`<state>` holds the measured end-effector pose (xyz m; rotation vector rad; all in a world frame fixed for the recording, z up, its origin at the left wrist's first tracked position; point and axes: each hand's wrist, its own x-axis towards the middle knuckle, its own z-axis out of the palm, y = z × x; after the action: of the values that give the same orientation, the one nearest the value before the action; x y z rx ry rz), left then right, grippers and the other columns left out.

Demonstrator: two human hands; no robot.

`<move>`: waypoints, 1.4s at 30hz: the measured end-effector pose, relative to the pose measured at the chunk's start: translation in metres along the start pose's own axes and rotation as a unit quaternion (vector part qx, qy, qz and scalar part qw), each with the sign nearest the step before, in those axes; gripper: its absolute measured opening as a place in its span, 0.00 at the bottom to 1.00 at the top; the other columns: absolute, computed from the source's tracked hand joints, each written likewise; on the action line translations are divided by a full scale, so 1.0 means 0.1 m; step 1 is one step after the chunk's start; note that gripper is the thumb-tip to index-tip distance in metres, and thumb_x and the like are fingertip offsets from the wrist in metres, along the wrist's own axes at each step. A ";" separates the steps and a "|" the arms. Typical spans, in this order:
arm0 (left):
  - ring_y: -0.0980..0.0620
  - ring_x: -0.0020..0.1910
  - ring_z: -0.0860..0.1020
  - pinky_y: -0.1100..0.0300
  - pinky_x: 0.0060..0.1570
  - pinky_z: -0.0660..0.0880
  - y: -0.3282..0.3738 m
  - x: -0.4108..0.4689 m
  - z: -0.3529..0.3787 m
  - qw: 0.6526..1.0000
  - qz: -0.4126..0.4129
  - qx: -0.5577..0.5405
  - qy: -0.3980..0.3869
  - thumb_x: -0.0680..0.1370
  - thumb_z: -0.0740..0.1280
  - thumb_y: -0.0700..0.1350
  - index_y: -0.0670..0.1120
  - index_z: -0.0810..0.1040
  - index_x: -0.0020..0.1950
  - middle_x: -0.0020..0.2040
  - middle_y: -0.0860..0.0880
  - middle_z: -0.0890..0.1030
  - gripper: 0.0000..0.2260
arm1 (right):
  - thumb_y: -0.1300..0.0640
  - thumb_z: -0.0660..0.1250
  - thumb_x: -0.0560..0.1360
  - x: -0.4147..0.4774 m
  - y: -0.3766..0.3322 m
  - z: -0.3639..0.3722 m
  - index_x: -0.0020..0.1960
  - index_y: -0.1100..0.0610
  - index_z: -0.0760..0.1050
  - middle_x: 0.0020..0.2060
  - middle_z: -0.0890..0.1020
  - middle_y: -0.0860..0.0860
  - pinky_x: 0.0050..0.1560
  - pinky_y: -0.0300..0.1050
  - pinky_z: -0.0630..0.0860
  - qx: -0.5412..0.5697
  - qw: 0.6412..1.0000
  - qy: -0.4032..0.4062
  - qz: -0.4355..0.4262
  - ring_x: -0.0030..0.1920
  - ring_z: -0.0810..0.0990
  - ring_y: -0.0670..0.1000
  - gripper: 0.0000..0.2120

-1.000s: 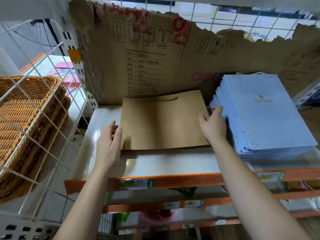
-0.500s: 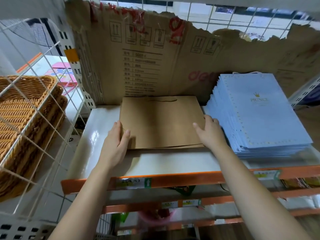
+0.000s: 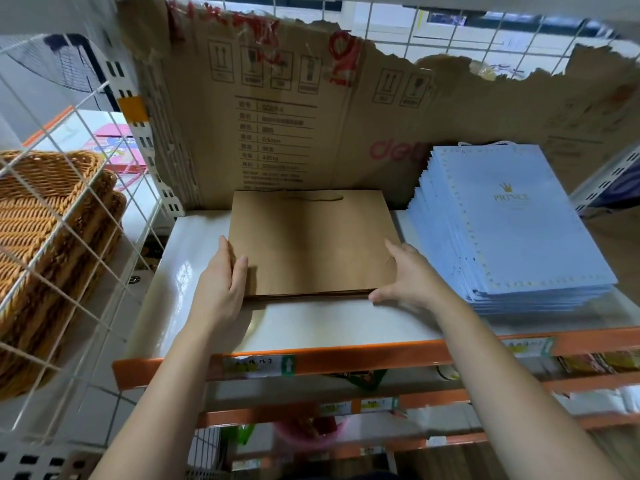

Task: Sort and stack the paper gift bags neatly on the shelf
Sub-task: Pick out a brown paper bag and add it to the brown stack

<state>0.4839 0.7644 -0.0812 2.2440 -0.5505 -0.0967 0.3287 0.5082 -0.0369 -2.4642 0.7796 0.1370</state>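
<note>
Brown paper bags (image 3: 311, 244): thin flat stack lying in the middle of the white shelf (image 3: 329, 323), handle end toward the torn cardboard sheet (image 3: 311, 116) that stands behind. Left hand (image 3: 221, 282) lies against the stack's left edge, fingers straight and together, gripping nothing. Right hand (image 3: 408, 278) brackets the near right corner, fingers extended along the right edge and thumb stretched along the front edge, likewise unclenched. Stack of blue gift bags (image 3: 512, 230) lies just beside on the right, not touching the brown stack; wicker baskets (image 3: 45, 220) sit well apart to the left.
</note>
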 end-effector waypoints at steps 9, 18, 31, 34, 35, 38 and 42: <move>0.34 0.58 0.72 0.46 0.51 0.71 0.10 0.11 0.05 0.979 0.072 0.187 0.037 0.81 0.58 0.48 0.37 0.67 0.65 0.65 0.36 0.70 0.18 | 0.48 0.79 0.64 -0.07 -0.03 0.00 0.79 0.49 0.47 0.79 0.47 0.53 0.73 0.52 0.57 -0.001 0.999 0.037 -0.009 0.77 0.52 0.56 0.55; 0.42 0.67 0.72 0.47 0.65 0.64 1.18 0.03 0.33 0.945 0.264 0.167 0.095 0.79 0.58 0.47 0.43 0.74 0.67 0.66 0.43 0.76 0.18 | 0.56 0.65 0.77 -0.60 0.13 -0.46 0.65 0.55 0.75 0.59 0.80 0.50 0.60 0.46 0.73 0.033 0.946 0.273 -0.171 0.59 0.77 0.50 0.17; 0.42 0.64 0.74 0.45 0.65 0.64 3.32 -0.63 2.08 0.905 0.403 0.139 0.000 0.80 0.54 0.53 0.43 0.76 0.65 0.63 0.43 0.78 0.21 | 0.58 0.66 0.77 -1.35 2.33 -1.50 0.60 0.56 0.78 0.55 0.80 0.50 0.53 0.43 0.75 0.036 0.915 0.396 -0.068 0.52 0.79 0.50 0.12; 0.43 0.65 0.74 0.47 0.64 0.65 3.84 -0.90 2.63 0.901 0.416 0.120 -0.035 0.79 0.53 0.54 0.43 0.76 0.65 0.63 0.44 0.78 0.22 | 0.57 0.66 0.78 -1.58 2.99 -1.76 0.60 0.55 0.78 0.57 0.79 0.49 0.52 0.36 0.71 0.035 0.927 0.373 -0.031 0.51 0.78 0.48 0.12; 0.42 0.64 0.74 0.47 0.63 0.66 3.99 -0.98 2.82 0.898 0.421 0.116 -0.049 0.79 0.53 0.54 0.43 0.76 0.65 0.63 0.44 0.77 0.23 | 0.57 0.66 0.78 -1.64 3.21 -1.84 0.61 0.55 0.78 0.57 0.79 0.49 0.53 0.34 0.69 0.028 0.931 0.364 -0.020 0.53 0.77 0.47 0.12; 0.42 0.64 0.73 0.48 0.61 0.68 4.36 -1.18 3.38 0.904 0.401 0.115 -0.089 0.79 0.54 0.54 0.43 0.75 0.66 0.64 0.44 0.77 0.23 | 0.57 0.65 0.78 -1.78 3.79 -2.04 0.61 0.55 0.78 0.57 0.79 0.50 0.57 0.36 0.68 0.009 0.943 0.333 0.000 0.59 0.76 0.49 0.12; 0.40 0.61 0.75 0.47 0.58 0.69 4.61 -1.38 4.00 0.918 0.350 0.125 -0.141 0.78 0.55 0.56 0.45 0.74 0.67 0.65 0.45 0.76 0.23 | 0.57 0.66 0.77 -1.89 4.39 -2.21 0.61 0.55 0.78 0.57 0.79 0.51 0.57 0.38 0.69 0.010 0.950 0.312 0.021 0.58 0.76 0.49 0.12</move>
<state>0.0976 0.2751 -0.0282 2.1422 -1.5660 0.0221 -0.0871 0.1867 -0.0094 -2.4826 1.0750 -0.6652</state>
